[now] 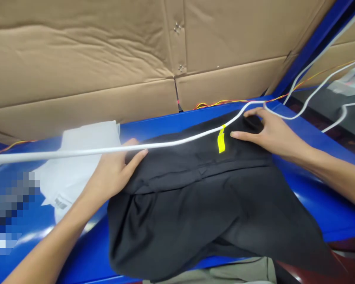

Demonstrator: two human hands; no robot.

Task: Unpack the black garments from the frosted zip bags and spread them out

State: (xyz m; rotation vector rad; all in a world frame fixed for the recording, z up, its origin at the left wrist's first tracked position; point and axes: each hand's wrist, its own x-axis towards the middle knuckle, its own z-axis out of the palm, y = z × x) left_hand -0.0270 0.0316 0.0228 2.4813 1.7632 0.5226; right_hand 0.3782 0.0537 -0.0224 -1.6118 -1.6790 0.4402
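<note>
A dark grey garment (201,205) lies across the blue table (313,197), its lower part hanging over the near edge. My left hand (114,171) grips the garment's left end, fingers curled over the fabric. My right hand (268,130) rests on the garment's far right end, fingers spread and pressing down. A yellow tag (221,142) hangs from a white cable (77,152) that runs across above the garment.
A white plastic bag (77,165) lies on the table to the left. Brown cardboard (106,59) walls the back. Orange and yellow wires (225,102) run along the far edge. More white cables (319,86) loop at the right.
</note>
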